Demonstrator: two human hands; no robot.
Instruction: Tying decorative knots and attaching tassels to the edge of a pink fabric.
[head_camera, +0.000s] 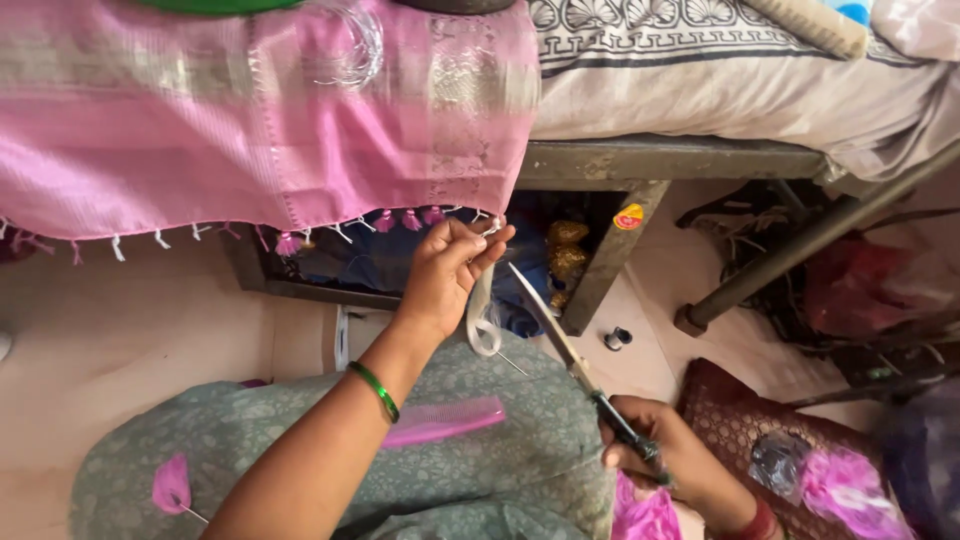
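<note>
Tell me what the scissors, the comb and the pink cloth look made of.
Scissors: shiny grey blades, likely steel; dark handles, probably plastic.
Comb: evenly pink, slightly see-through, likely plastic.
Pink cloth: soft woven fabric with paler bands and tasselled fringe; fibre unclear.

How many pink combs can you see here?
1. A pink plastic comb lies on the person's green patterned lap, between the left forearm and the right hand, which grips black-handled scissors. More could be hidden under the pink fringed cloth.

Left hand (450, 268) raised with fingertips pinched together; right hand (668, 452) low, its grip closed in a fist.
</note>
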